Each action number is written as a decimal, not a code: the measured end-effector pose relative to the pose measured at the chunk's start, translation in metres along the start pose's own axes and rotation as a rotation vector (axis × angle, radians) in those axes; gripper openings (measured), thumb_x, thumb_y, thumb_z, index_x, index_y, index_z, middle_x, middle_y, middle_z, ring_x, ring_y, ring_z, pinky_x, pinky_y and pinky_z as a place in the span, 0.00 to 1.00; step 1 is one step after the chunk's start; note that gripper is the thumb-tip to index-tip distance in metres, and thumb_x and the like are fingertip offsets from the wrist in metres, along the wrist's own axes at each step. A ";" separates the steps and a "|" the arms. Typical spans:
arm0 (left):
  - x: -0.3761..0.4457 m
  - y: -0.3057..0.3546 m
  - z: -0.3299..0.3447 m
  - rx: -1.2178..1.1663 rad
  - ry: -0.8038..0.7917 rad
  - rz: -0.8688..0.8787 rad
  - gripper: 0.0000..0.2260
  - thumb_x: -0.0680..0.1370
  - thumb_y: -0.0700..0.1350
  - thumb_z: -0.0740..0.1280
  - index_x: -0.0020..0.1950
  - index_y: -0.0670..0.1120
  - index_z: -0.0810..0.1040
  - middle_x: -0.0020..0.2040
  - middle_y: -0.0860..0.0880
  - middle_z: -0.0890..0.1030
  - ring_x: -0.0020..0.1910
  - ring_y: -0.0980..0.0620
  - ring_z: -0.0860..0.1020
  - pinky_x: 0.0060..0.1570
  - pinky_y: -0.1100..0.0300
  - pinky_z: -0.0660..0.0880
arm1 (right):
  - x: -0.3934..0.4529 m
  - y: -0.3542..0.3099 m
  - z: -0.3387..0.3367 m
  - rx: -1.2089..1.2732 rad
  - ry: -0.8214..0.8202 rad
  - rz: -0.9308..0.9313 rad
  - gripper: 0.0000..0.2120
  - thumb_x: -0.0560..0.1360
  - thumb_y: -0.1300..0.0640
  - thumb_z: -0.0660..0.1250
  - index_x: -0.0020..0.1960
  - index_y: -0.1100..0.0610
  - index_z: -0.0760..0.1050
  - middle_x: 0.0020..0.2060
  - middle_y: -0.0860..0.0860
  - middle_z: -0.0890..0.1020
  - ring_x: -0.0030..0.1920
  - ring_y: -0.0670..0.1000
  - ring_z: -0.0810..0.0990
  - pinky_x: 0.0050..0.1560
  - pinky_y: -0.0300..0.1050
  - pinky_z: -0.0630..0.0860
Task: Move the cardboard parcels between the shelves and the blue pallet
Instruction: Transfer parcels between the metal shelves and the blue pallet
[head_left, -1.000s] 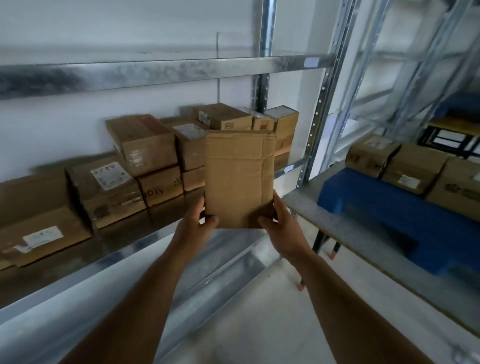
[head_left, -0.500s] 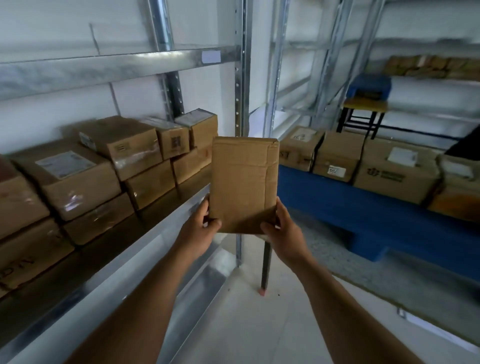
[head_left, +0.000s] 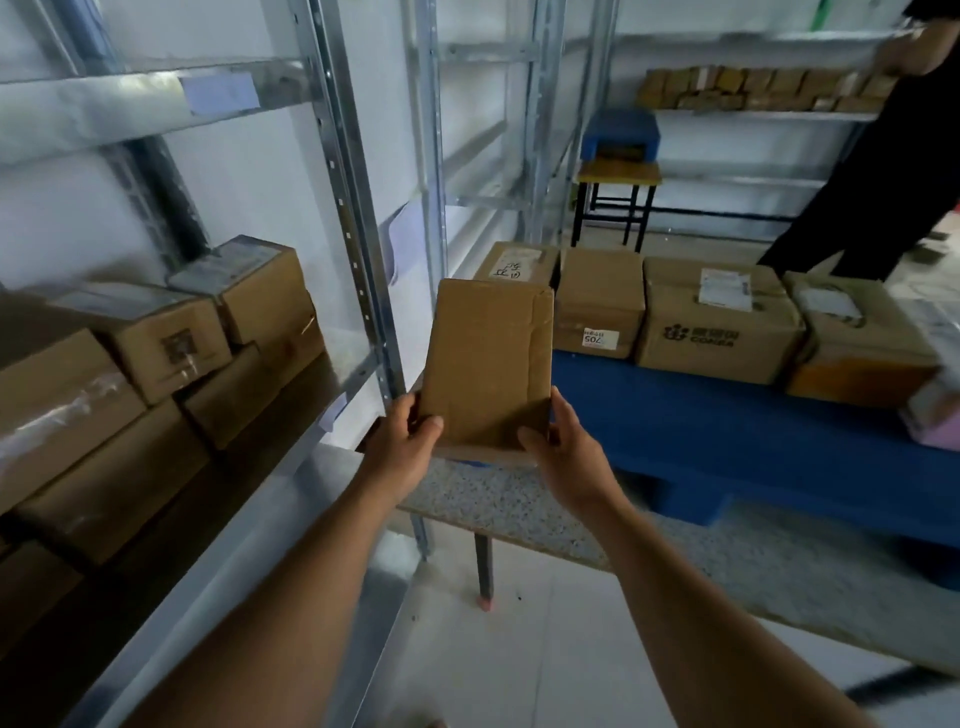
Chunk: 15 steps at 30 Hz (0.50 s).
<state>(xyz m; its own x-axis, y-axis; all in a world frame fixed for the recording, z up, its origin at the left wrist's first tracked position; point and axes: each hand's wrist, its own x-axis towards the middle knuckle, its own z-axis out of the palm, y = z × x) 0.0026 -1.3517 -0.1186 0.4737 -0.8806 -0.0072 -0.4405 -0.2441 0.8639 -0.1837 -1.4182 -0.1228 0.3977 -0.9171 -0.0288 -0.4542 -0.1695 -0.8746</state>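
Cardboard, flat and thin, the parcel (head_left: 488, 364) stands upright in front of the blue pallet (head_left: 727, 431), left hand (head_left: 402, 449) and right hand (head_left: 563, 457) pinching its lower corners. It looks light and fairly stiff (edges may crush); low corner holds suit it.

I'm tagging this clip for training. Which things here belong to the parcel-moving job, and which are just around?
Belongs to the job:
- flat brown cardboard parcel, gripped at its lower corners by the left hand and right hand
- blue plastic pallet carrying cardboard boxes
- grey metal shelf with stacked boxes

Just around:
- yellow-topped stool
- person in black
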 end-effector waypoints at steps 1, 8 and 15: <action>0.012 -0.002 0.002 0.016 -0.034 0.002 0.19 0.80 0.52 0.58 0.70 0.52 0.64 0.63 0.49 0.74 0.56 0.51 0.72 0.52 0.56 0.69 | 0.008 0.001 0.000 -0.006 0.006 0.017 0.32 0.79 0.47 0.60 0.78 0.45 0.48 0.66 0.50 0.74 0.61 0.52 0.75 0.60 0.53 0.74; 0.087 -0.009 0.010 0.095 -0.110 0.009 0.21 0.81 0.53 0.58 0.73 0.47 0.64 0.66 0.44 0.73 0.54 0.53 0.72 0.48 0.62 0.65 | 0.068 0.012 0.009 -0.043 0.045 0.130 0.32 0.78 0.41 0.59 0.77 0.46 0.51 0.66 0.49 0.73 0.62 0.51 0.74 0.61 0.53 0.73; 0.128 -0.029 0.012 0.059 -0.257 0.021 0.26 0.79 0.56 0.59 0.75 0.50 0.59 0.71 0.48 0.69 0.67 0.49 0.69 0.57 0.61 0.64 | 0.104 0.028 0.018 -0.022 0.041 0.182 0.34 0.75 0.42 0.65 0.76 0.46 0.55 0.64 0.45 0.74 0.62 0.49 0.74 0.51 0.41 0.71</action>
<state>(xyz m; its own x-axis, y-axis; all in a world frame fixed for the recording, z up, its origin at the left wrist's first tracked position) 0.0671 -1.4620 -0.1509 0.2578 -0.9582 -0.1236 -0.4954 -0.2410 0.8346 -0.1410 -1.5117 -0.1588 0.2743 -0.9473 -0.1656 -0.5335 -0.0066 -0.8458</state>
